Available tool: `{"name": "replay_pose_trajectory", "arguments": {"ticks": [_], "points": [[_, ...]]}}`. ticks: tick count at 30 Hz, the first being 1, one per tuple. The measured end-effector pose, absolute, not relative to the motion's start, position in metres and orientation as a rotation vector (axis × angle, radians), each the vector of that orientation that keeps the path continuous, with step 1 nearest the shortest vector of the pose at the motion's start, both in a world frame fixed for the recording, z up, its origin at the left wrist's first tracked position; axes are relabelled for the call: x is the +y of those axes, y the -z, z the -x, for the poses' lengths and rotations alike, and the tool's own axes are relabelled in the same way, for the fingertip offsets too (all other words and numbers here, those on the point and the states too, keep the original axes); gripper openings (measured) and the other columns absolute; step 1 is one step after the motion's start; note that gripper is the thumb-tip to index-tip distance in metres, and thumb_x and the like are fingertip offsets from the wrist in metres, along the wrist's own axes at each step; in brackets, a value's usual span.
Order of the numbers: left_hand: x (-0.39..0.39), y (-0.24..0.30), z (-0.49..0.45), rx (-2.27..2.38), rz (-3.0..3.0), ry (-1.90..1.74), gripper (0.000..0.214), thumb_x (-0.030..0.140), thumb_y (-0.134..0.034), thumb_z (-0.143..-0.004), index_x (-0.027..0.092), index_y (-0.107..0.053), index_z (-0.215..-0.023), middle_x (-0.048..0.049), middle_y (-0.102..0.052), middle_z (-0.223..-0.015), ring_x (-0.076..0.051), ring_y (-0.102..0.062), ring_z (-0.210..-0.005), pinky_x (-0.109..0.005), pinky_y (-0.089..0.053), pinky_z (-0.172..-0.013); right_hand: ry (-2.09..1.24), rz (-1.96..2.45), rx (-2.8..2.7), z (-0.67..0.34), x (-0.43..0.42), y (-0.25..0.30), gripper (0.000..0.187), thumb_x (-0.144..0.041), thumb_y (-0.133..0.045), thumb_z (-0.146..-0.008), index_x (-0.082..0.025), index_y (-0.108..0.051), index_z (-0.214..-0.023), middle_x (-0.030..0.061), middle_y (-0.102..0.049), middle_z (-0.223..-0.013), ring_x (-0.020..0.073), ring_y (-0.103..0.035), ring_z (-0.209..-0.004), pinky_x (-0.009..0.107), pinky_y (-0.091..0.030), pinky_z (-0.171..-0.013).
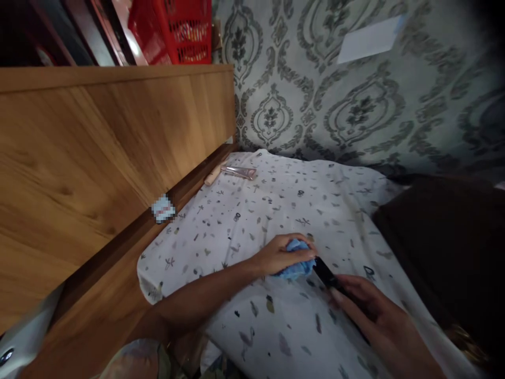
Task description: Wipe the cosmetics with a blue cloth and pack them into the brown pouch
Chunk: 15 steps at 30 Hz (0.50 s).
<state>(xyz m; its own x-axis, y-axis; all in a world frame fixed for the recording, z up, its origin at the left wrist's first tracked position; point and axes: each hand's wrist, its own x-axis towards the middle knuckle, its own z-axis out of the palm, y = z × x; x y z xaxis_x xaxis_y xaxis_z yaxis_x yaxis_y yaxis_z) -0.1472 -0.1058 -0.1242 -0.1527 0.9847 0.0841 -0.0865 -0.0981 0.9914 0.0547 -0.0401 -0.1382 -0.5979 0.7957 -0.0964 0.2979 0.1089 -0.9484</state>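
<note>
My left hand (282,256) is closed on a crumpled blue cloth (292,269). Its fingertips and the cloth meet the far end of a slim, long black object (324,271). I cannot make out the kind of this black object. Fingers and thumb of my right hand (381,316) grip it further back, and its near part runs on under that hand. Both hands are low over a white sheet (272,210) printed with small leaves, birds and pineapples.
A pinkish squeeze tube (239,171) and a peach cylinder (213,174) lie at the sheet's far left. A wooden cabinet (130,142) bounds the left, with a red basket (185,31) on top. Patterned wall (272,116) rises behind; a dark brown item (445,237) lies right.
</note>
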Motion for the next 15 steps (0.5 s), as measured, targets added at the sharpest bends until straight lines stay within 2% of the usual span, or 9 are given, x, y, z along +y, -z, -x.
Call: {"name": "replay_pose_trajectory", "arguments": {"ticks": [3,7,10,12,15], "points": [[-0.107,0.121,0.148,1.167,-1.118,-1.43,0.043,0.056,-0.075,-0.075,0.017,-0.068,-0.091,-0.0033,-0.062,-0.087,-0.015,-0.058,-0.083,-0.027,-0.044,-0.083,-1.604,1.071,-1.938,-0.057,-0.035,0.141,0.056,-0.066,-0.073,-0.061,-0.024,-0.073,-0.098,0.009,-0.077,-0.088,0.0314,-0.073,-0.082,0.035,-0.061,-0.069],[-0.108,0.12,0.147,1.157,-1.084,-1.458,0.043,0.056,-0.077,-0.073,0.017,-0.068,-0.089,-0.003,-0.062,-0.087,-0.016,-0.059,-0.084,-0.029,-0.045,-0.086,-1.529,1.16,-1.942,-0.059,-0.028,0.148,0.055,-0.066,-0.074,-0.058,-0.026,-0.076,-0.095,0.0072,-0.078,-0.091,0.0316,-0.073,-0.088,0.031,-0.062,-0.068],[-0.108,0.119,0.144,1.192,-1.023,-1.488,0.045,0.057,-0.079,-0.068,0.017,-0.069,-0.085,-0.003,-0.063,-0.085,-0.017,-0.06,-0.085,-0.03,-0.045,-0.088,-1.561,1.159,-1.965,-0.059,-0.027,0.154,0.054,-0.061,-0.079,-0.055,-0.025,-0.078,-0.094,0.0065,-0.078,-0.086,0.0296,-0.073,-0.077,0.03,-0.061,-0.062],[-0.107,0.118,0.141,1.16,-0.945,-1.514,0.049,0.06,-0.081,-0.064,0.016,-0.069,-0.083,-0.0026,-0.063,-0.083,-0.016,-0.059,-0.081,-0.03,-0.046,-0.086,-1.635,1.148,-1.937,-0.059,-0.028,0.157,0.053,-0.058,-0.08,-0.056,-0.025,-0.078,-0.097,0.0067,-0.078,-0.082,0.0292,-0.073,-0.071,0.032,-0.061,-0.061],[-0.105,0.122,0.136,1.061,-0.772,-1.515,0.061,0.066,-0.085,-0.054,0.015,-0.07,-0.083,-0.0024,-0.062,-0.079,-0.013,-0.057,-0.071,-0.027,-0.048,-0.075,-1.731,1.166,-1.868,-0.061,-0.031,0.162,0.05,-0.058,-0.077,-0.061,-0.024,-0.079,-0.099,0.0086,-0.078,-0.084,0.0328,-0.075,-0.078,0.035,-0.063,-0.064]]}}
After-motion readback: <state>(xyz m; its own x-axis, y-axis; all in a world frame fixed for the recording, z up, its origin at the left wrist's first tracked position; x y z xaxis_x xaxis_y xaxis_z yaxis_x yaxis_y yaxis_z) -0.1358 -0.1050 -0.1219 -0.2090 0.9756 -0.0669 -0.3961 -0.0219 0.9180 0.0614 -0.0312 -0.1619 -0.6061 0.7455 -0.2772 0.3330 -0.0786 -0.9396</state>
